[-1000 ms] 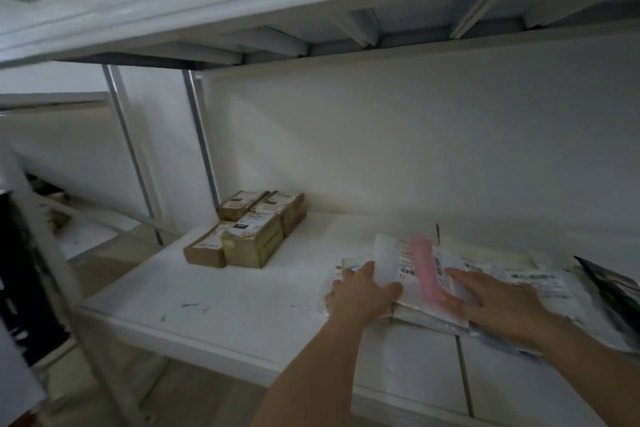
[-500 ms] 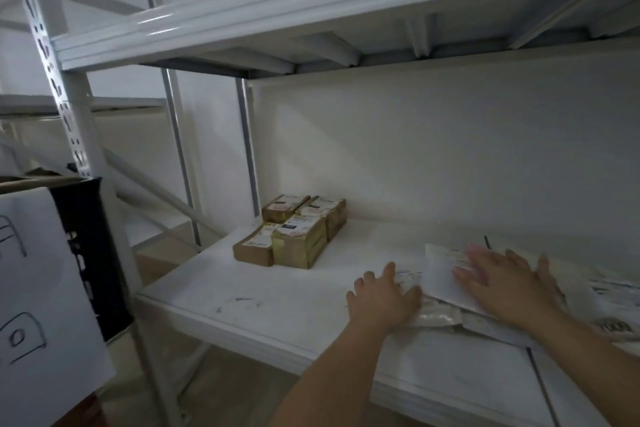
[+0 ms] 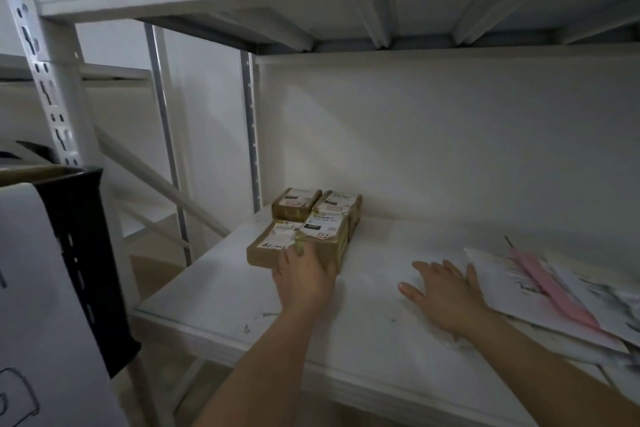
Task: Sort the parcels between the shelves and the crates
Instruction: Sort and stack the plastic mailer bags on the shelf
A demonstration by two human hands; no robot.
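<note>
While the front cardboard parcel [image 3: 277, 246] on the shelf [image 3: 225, 291] is touched by the left hand [image 3: 303, 279], grasp unclear, the right hand [image 3: 445, 291] is laid flat; rigid, light: side-edge hold advised

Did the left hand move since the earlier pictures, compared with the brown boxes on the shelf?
Yes. The left hand left the flat mail and went left and back along the shelf; now it touches the brown boxes.
</note>
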